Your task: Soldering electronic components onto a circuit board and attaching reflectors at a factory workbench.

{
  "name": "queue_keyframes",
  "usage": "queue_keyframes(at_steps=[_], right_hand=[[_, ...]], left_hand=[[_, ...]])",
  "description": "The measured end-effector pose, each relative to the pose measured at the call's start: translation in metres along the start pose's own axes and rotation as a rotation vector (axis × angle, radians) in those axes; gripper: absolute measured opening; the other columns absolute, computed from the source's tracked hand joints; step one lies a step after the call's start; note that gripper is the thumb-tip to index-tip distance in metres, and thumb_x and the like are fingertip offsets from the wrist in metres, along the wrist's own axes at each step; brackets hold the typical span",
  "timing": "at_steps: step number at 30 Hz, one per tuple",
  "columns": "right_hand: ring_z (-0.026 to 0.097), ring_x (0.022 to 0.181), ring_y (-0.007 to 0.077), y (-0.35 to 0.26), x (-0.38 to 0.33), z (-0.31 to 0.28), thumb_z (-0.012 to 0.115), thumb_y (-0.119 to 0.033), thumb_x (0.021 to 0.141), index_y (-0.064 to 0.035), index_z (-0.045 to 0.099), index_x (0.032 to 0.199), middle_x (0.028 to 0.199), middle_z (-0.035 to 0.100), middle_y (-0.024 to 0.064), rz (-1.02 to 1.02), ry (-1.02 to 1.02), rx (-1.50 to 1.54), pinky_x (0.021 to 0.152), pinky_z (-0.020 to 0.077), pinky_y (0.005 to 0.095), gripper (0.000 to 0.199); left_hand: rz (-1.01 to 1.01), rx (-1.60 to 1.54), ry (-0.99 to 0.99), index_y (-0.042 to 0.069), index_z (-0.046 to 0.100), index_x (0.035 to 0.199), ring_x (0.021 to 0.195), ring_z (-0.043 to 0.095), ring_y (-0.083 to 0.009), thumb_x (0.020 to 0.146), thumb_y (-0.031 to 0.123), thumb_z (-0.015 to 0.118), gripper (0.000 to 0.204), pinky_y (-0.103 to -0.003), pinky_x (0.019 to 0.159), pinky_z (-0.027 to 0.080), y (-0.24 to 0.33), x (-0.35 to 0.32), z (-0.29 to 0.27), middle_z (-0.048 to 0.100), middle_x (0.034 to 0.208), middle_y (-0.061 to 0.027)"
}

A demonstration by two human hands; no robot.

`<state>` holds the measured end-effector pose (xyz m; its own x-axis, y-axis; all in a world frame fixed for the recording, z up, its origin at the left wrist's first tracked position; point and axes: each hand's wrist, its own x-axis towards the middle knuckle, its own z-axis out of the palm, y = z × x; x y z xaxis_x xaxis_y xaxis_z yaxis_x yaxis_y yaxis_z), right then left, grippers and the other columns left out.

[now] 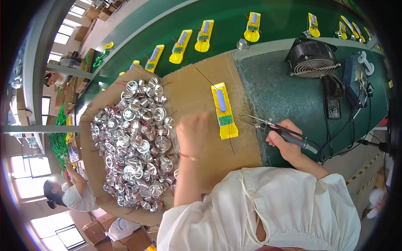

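Note:
My right hand (287, 140) grips a soldering iron (289, 136) with a dark handle, its metal tip pointing left toward a yellow plastic part (225, 110) that carries a blue-grey cell and thin wires. That part lies on a brown cardboard sheet (197, 83). My left hand (191, 133) is raised above the cardboard beside a large heap of shiny silver reflector cups (136, 142); its fingers are curled and I cannot tell whether it holds anything. A red thread bracelet circles that wrist.
A green conveyor belt (234, 16) carries several more yellow parts (180, 46). A black fan (312, 56), a blue soldering station (356, 81) and cables sit at the right. Other people work at the left, among cardboard boxes.

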<state>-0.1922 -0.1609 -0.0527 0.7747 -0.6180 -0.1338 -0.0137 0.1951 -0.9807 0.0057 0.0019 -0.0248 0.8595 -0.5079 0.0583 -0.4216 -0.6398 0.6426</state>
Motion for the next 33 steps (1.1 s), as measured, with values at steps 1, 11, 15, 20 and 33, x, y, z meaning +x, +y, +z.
queue_keyframes(at_steps=[1, 11, 15, 20, 33], right_hand=[[0.059, 0.061, 0.0086, -0.001, 0.001, 0.002, 0.064, -0.008, 0.079, -0.0002, 0.053, 0.084, 0.070, 0.063, 0.0079, -0.006, -0.033, -0.006, 0.052, 0.0475, 0.0212, 0.014], [0.059, 0.059, 0.0074, 0.009, 0.004, 0.016, 0.064, -0.014, 0.079, -0.0011, 0.054, 0.082, 0.068, 0.064, 0.0047, -0.076, -0.096, -0.160, 0.053, 0.0463, 0.0220, 0.017], [0.059, 0.058, 0.0074, 0.007, 0.005, 0.020, 0.064, -0.014, 0.079, -0.0008, 0.055, 0.081, 0.068, 0.064, 0.0048, -0.090, -0.117, -0.230, 0.052, 0.0462, 0.0221, 0.016], [0.060, 0.059, 0.0101, 0.015, 0.007, 0.022, 0.061, -0.007, 0.080, 0.0010, 0.053, 0.085, 0.069, 0.062, 0.0090, -0.113, -0.108, -0.195, 0.052, 0.0480, 0.0216, 0.013], [0.058, 0.061, 0.0089, 0.006, 0.006, 0.024, 0.061, -0.008, 0.082, 0.0012, 0.052, 0.086, 0.072, 0.061, 0.0084, -0.039, -0.052, -0.001, 0.053, 0.0472, 0.0211, 0.013]], left_hand=[[0.001, -0.033, -0.020, 0.003, 0.066, 0.079, 0.062, 0.059, -0.0289, 0.079, 0.019, 0.060, 0.017, -0.034, 0.056, 0.045, 0.003, -0.018, 0.006, 0.061, 0.068, -0.0146], [-0.059, -0.232, -0.015, -0.001, 0.064, 0.077, 0.057, 0.053, -0.0197, 0.078, 0.013, 0.064, 0.013, -0.030, 0.054, 0.042, -0.007, -0.051, 0.039, 0.057, 0.073, -0.0107], [-0.112, -0.296, -0.021, -0.002, 0.064, 0.076, 0.059, 0.049, -0.0113, 0.077, 0.009, 0.066, 0.011, -0.025, 0.055, 0.040, -0.006, -0.050, 0.040, 0.055, 0.079, -0.0067], [-0.021, -0.289, 0.000, -0.002, 0.064, 0.076, 0.055, 0.051, -0.0151, 0.076, 0.008, 0.065, 0.010, -0.027, 0.051, 0.041, -0.008, -0.047, 0.043, 0.055, 0.075, -0.0091], [-0.038, -0.316, -0.014, -0.003, 0.064, 0.075, 0.055, 0.051, -0.0160, 0.076, 0.008, 0.065, 0.011, -0.028, 0.051, 0.041, -0.011, -0.043, 0.045, 0.056, 0.075, -0.0095]])
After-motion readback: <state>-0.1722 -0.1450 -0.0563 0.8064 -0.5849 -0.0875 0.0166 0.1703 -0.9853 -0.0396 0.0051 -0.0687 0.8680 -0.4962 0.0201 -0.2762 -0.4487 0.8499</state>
